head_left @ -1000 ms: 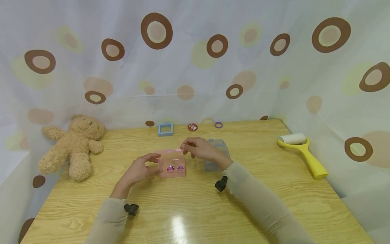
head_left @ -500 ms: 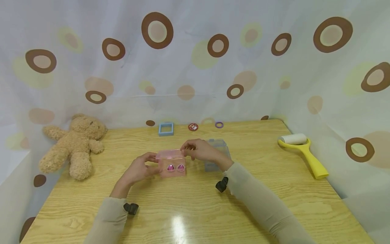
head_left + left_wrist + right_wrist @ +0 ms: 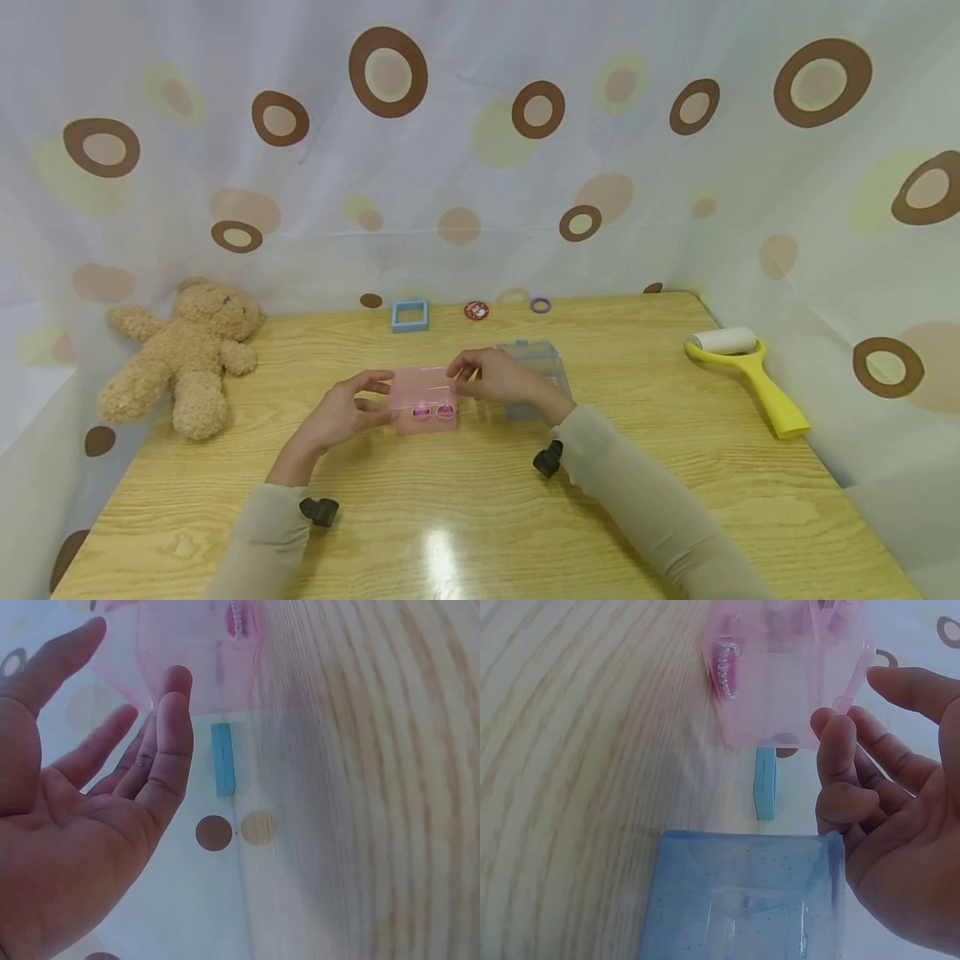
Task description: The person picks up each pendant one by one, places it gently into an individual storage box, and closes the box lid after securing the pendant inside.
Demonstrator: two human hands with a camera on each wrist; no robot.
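Observation:
A pink see-through box (image 3: 422, 402) stands mid-table with its lid down and two pink gems (image 3: 432, 411) showing at its front. My left hand (image 3: 375, 395) rests against the box's left side, thumb by the lid corner and fingers nearly straight. In the left wrist view those fingertips (image 3: 176, 682) touch the pink box (image 3: 195, 645). My right hand (image 3: 461, 379) pinches the lid's right edge with curled fingers. The right wrist view shows its index fingertip (image 3: 834, 724) at the corner of the pink box (image 3: 787, 682).
A blue see-through box (image 3: 543, 367) (image 3: 742, 900) sits just behind my right hand. Along the back edge lie a blue square frame (image 3: 409, 315), a red disc (image 3: 476, 311) and a purple ring (image 3: 539, 305). A teddy bear (image 3: 187, 354) lies left, a yellow lint roller (image 3: 750, 371) right.
The pink box's lid has come down from upright to lying flat on the box, under my right hand. My left hand has stayed at the box's left side.

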